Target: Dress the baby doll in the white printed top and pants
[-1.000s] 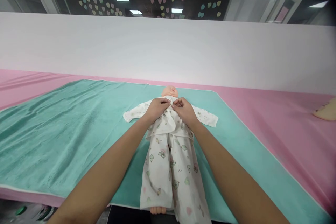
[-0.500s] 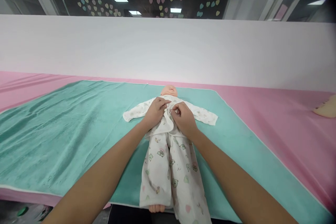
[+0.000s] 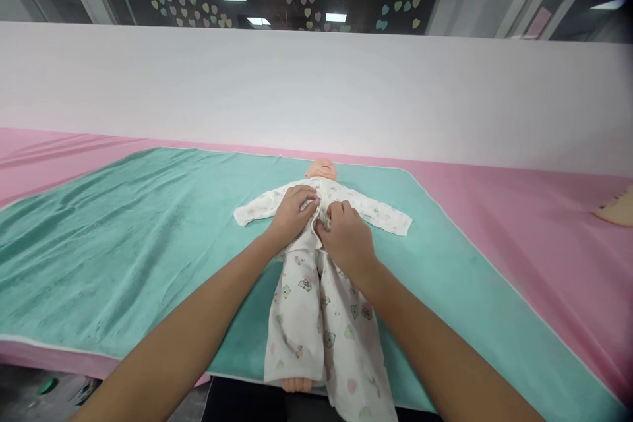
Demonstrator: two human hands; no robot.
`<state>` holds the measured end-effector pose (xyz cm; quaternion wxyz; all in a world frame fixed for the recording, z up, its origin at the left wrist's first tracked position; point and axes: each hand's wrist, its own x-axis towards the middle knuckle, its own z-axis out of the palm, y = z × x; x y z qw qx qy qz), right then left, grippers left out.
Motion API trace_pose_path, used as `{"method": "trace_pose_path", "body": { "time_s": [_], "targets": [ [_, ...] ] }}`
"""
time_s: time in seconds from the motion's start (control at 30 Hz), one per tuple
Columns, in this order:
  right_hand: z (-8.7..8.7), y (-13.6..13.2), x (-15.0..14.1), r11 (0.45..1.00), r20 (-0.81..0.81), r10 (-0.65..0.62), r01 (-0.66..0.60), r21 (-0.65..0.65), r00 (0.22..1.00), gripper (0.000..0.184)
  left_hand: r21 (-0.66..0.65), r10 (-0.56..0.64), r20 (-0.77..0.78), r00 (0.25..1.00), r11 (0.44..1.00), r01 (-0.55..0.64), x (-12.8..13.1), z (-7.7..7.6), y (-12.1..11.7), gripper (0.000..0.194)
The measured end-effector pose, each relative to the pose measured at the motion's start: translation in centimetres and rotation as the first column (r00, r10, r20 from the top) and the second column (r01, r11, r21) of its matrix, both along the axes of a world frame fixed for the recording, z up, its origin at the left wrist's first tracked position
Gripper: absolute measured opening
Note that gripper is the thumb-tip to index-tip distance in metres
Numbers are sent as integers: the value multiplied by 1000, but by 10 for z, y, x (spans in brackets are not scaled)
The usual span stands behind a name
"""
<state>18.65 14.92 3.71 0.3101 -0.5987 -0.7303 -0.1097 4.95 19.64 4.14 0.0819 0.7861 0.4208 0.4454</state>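
Note:
A baby doll (image 3: 322, 169) lies on its back, head away from me, in a white printed top (image 3: 384, 216) and matching trousers (image 3: 298, 316). The sleeves are spread to both sides, and toes show below one trouser leg. My left hand (image 3: 295, 212) rests on the chest, thumb and fingers closed on the top's front edge near the middle. Just to the right, my right hand (image 3: 345, 232) is closed with bent fingers on the other side of the front opening, lower down. The cloth between the fingertips is partly hidden by my hands.
A teal blanket (image 3: 148, 244) lies under the doll, over a pink sheet (image 3: 519, 224). Behind stands a white wall (image 3: 297, 92) below dark glass with heart stickers. A beige object (image 3: 616, 208) sits at the far right edge. A green round thing (image 3: 47, 386) is low at left.
My right hand has shifted slightly down along the top's front, its fingers curled more. My left hand stays near the chest, still pinching. The flap of the top now sits narrower between the hands.

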Motion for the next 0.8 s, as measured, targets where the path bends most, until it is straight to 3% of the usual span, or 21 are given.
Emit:
{"method": "trace_pose_path", "body": {
  "time_s": [0.1, 0.2, 0.37, 0.6, 0.8],
  "targets": [
    [2, 3, -3, 1000, 59, -30, 29, 10, 998, 13, -29, -19, -19, 1000, 999, 19, -1, 4, -5, 19],
    [3, 8, -2, 1000, 50, 19, -20, 8, 999, 11, -108, -87, -26, 996, 991, 83, -4, 9, -9, 19],
    [1, 12, 13, 983, -153, 178, -181, -4, 972, 10, -200, -159, 20, 987, 967, 160, -4, 12, -12, 14],
    [4, 7, 24, 918, -486, 334, -396, -27, 808, 10, -281, -135, 108, 985, 946, 161, -1, 17, -20, 18],
    [6, 7, 27, 872, -704, 339, -489, -13, 624, 15, -275, -185, 119, 975, 938, 212, -3, 18, -20, 20]
  ]
}}
